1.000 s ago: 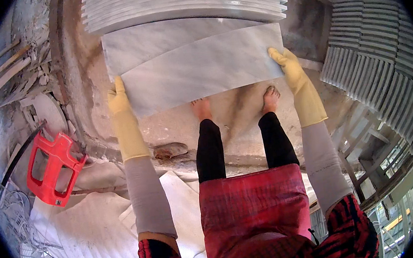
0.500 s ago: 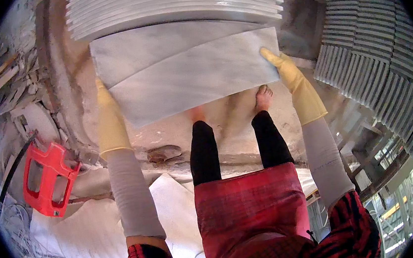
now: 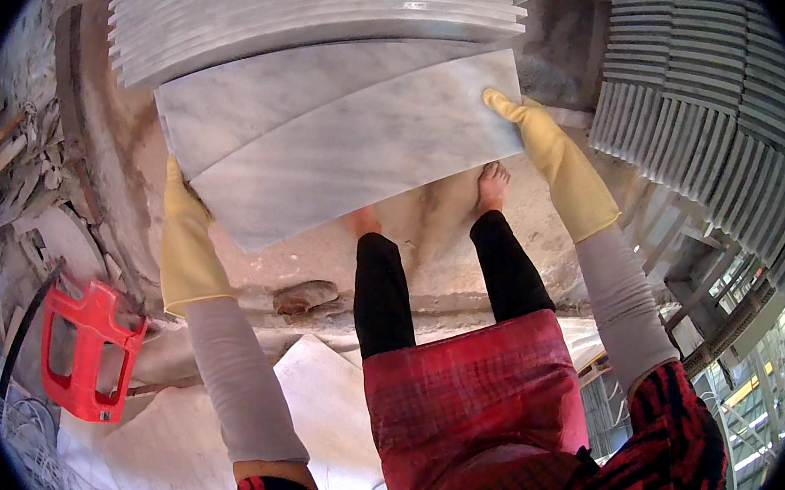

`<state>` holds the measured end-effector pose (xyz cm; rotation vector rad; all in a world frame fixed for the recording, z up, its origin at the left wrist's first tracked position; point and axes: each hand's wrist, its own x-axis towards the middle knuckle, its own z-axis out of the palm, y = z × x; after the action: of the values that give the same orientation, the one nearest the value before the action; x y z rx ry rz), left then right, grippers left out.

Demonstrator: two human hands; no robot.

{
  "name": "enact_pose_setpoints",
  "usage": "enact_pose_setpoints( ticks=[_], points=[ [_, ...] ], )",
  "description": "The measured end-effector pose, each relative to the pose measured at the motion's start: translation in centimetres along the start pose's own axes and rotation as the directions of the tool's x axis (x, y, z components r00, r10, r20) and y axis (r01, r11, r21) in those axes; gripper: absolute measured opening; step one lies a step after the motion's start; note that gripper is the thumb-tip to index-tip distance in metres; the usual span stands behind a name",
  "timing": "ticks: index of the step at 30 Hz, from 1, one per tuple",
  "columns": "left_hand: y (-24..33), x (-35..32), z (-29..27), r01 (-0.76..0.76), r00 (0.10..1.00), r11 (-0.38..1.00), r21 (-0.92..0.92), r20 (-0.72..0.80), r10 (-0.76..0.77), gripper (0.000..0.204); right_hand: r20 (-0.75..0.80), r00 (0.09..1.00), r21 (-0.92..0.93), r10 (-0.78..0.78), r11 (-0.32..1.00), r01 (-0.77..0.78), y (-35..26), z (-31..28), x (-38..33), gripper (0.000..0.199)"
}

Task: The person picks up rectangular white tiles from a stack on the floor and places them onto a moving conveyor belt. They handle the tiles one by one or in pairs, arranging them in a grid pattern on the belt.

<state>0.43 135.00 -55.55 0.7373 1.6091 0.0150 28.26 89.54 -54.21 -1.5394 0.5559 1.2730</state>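
Observation:
A pale grey marble slab (image 3: 383,147) with a curved far edge lies tilted in front of me, overlapping a second slab (image 3: 274,91) of the same stone. My left hand (image 3: 183,213), in a yellow rubber glove, grips the left edge, its fingers partly hidden behind the stone. My right hand (image 3: 538,132), in a matching glove, holds the right end with the thumb on top and the other fingers out of sight underneath. Just beyond both pieces stands a stack of similar slabs (image 3: 313,12).
More thin slabs stand in rows (image 3: 682,113) on the right. To the left are a red plastic frame (image 3: 91,354), a black hose (image 3: 19,338) and broken stone pieces (image 3: 71,238). A white sheet (image 3: 176,455) covers the lower left. My bare feet (image 3: 492,183) are below the slab.
Slab, stack and hands all appear slightly farther left in the picture, shifting together. Both hands keep their hold on the slab.

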Motion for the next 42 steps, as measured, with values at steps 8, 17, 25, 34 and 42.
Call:
enact_pose_setpoints(
  ticks=[8, 17, 25, 34, 42],
  points=[
    [1.0, -1.3, 1.1, 0.051, 0.998, 0.998, -0.032, -0.022, -0.052, 0.083, -0.031, 0.998, -0.013, 0.056, 0.998, -0.056, -0.7, 0.0, -2.3, 0.067],
    [-0.9, 0.9, -1.5, -0.113, 0.990, 0.976, 0.185, 0.103, 0.096, 0.086, -0.161, 0.983, 0.115, 0.083, 0.991, -0.065, 6.9, 1.7, -5.7, 0.077],
    [0.3, -3.6, 0.2, -0.095, 0.988, 0.905, 0.414, -0.069, 0.136, 0.089, -0.223, 0.961, 0.020, 0.162, 0.987, -0.162, 10.8, 2.1, -4.5, 0.091],
    [-1.2, -0.6, -2.0, -0.104, 0.985, 0.863, 0.493, -0.071, 0.160, 0.084, -0.224, 0.965, -0.095, 0.133, 0.983, -0.157, 12.6, -0.5, -2.1, 0.095],
    [-3.3, -2.6, -3.5, -0.130, 0.988, 0.919, 0.373, -0.035, 0.154, 0.083, -0.115, 0.992, -0.087, 0.041, 0.995, -0.051, 10.2, 0.5, -3.5, 0.070]
  ],
)
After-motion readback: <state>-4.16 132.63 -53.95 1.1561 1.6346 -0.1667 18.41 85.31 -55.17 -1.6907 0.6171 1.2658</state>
